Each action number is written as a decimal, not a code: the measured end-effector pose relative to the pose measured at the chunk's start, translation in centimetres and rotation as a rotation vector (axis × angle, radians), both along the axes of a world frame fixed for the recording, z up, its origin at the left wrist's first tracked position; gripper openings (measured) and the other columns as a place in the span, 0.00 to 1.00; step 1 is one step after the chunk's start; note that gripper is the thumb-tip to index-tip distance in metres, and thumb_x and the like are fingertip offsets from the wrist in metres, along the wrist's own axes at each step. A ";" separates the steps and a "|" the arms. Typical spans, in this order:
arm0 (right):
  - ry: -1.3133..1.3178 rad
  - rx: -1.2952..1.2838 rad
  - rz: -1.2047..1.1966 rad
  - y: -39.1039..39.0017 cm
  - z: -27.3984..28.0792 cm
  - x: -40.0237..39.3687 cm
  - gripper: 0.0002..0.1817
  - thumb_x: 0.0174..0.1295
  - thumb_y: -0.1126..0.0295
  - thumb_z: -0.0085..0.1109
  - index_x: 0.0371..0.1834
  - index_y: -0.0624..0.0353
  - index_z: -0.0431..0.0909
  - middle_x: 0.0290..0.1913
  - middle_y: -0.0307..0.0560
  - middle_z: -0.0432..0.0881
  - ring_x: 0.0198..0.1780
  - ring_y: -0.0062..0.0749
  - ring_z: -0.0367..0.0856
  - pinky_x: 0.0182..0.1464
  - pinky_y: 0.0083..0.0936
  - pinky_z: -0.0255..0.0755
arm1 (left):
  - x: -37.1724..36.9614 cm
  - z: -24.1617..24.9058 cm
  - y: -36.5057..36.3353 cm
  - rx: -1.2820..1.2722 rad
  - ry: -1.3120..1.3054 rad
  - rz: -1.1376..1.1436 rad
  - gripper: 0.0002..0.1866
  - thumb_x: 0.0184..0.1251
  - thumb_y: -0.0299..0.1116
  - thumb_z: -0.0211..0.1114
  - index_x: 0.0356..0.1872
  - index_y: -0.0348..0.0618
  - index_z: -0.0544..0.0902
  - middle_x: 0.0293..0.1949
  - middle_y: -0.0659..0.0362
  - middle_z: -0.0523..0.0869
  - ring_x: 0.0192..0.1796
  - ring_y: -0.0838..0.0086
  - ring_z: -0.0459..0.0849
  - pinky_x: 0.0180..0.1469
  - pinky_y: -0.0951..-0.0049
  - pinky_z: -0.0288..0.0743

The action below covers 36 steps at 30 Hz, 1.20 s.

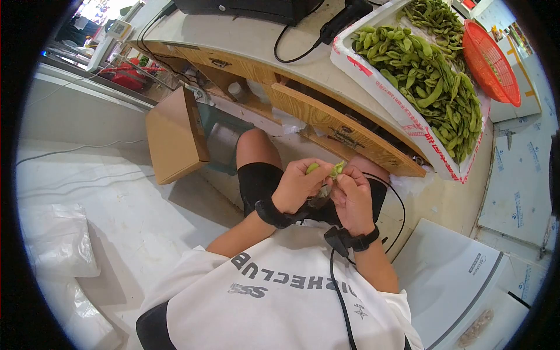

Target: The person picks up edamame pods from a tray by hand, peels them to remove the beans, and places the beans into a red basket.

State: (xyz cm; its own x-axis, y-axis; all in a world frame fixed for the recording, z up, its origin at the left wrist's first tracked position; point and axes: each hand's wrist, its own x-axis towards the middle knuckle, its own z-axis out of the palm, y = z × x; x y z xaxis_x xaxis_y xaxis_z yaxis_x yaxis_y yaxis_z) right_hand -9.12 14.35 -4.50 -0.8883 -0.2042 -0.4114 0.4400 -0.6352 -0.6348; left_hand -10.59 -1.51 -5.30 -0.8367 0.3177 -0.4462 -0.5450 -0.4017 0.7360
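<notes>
A green soybean pod (336, 170) is pinched between the fingertips of both hands, above my lap. It looks split or creased, though the fingers cover part of it. My left hand (297, 185) is closed on its left side, where a bit of green (312, 168) shows between thumb and finger. From the right, my right hand (353, 198) grips the same pod with thumb and forefinger. Many more soybean pods (411, 67) are heaped in a white foam box (382, 96) on the counter, up and to the right of my hands.
An orange colander (496, 64) leans by the foam box. A wooden drawer (344, 128) juts out just beyond my knees. Left of my legs stand a cardboard box (175, 134) and a greenish bin (221, 137). A white appliance (446, 274) is at right. Cables hang from both wrist straps.
</notes>
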 end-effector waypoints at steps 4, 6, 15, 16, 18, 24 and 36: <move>-0.004 0.093 0.074 0.6 0.8 -0.3 0.05 0.67 0.70 0.57 0.35 0.59 0.74 0.28 0.33 0.75 0.20 0.10 0.62 0.21 0.10 0.53 | 0.1 0.4 0.3 -0.283 0.253 -0.021 0.09 0.70 0.28 0.61 0.45 0.33 0.82 0.32 0.61 0.85 0.32 0.84 0.80 0.34 0.85 0.73; 0.013 0.158 0.139 1.1 0.9 -0.6 0.07 0.67 0.67 0.59 0.35 0.58 0.75 0.26 0.32 0.74 0.20 0.09 0.61 0.21 0.10 0.52 | 0.3 0.9 0.4 -0.437 0.414 -0.042 0.09 0.71 0.28 0.61 0.46 0.34 0.82 0.32 0.62 0.85 0.33 0.84 0.80 0.34 0.85 0.72; 0.150 0.224 0.239 1.5 0.2 -0.9 0.08 0.68 0.66 0.57 0.35 0.59 0.75 0.22 0.30 0.71 0.20 0.10 0.61 0.22 0.11 0.53 | 0.0 2.1 -0.3 -0.205 0.147 -0.076 0.08 0.71 0.28 0.60 0.47 0.36 0.80 0.29 0.64 0.82 0.33 0.85 0.79 0.34 0.86 0.71; 0.152 0.223 0.242 1.5 0.1 -0.8 0.08 0.69 0.67 0.56 0.35 0.59 0.75 0.22 0.30 0.70 0.20 0.11 0.61 0.22 0.11 0.53 | 0.0 2.1 -0.3 -0.198 0.136 -0.073 0.08 0.71 0.28 0.60 0.47 0.36 0.79 0.30 0.64 0.82 0.33 0.85 0.79 0.34 0.86 0.71; 0.147 0.225 0.236 1.6 -0.2 -0.8 0.08 0.69 0.69 0.53 0.34 0.60 0.75 0.21 0.30 0.69 0.20 0.12 0.61 0.22 0.12 0.54 | 0.1 1.8 0.1 -0.279 0.245 -0.045 0.08 0.70 0.27 0.61 0.47 0.37 0.77 0.30 0.64 0.81 0.33 0.85 0.78 0.34 0.86 0.71; 0.047 0.283 0.057 1.1 -1.0 -0.6 0.09 0.69 0.70 0.49 0.36 0.62 0.77 0.19 0.32 0.68 0.19 0.13 0.61 0.21 0.13 0.56 | 0.3 1.3 0.5 -0.607 0.593 -0.018 0.08 0.68 0.24 0.62 0.44 0.37 0.73 0.33 0.62 0.81 0.34 0.84 0.79 0.35 0.83 0.73; 0.473 0.703 0.066 0.2 0.6 -0.2 0.12 0.60 0.72 0.68 0.44 0.66 0.82 0.29 0.32 0.74 0.27 0.13 0.66 0.30 0.10 0.59 | 0.0 1.5 -0.1 -0.389 0.492 0.005 0.08 0.70 0.26 0.61 0.42 0.41 0.70 0.32 0.64 0.78 0.30 0.86 0.75 0.31 0.86 0.68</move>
